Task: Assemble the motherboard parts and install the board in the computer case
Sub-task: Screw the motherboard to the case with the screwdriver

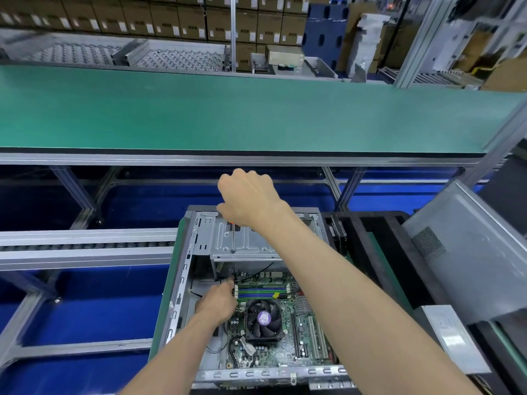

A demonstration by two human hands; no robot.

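An open grey computer case point(182, 280) lies in front of me with the green motherboard point(285, 349) inside it. A black CPU fan point(263, 319) sits on the board, with memory slots point(261, 291) just beyond it. My right hand point(248, 199) grips the handle of a long screwdriver point(233, 240), held upright; its shaft runs down through the drive cage point(242, 243) toward the board's far left corner. My left hand point(218, 303) rests at that corner, fingertips touching the spot near the screwdriver tip. The tip itself is hidden.
A case side panel point(467, 252) leans at the right beside black foam trays point(379, 235). A grey roller rail point(85, 246) runs to the left. A long green workbench point(228, 115) stretches beyond, with stacked cardboard boxes point(171, 18) behind it.
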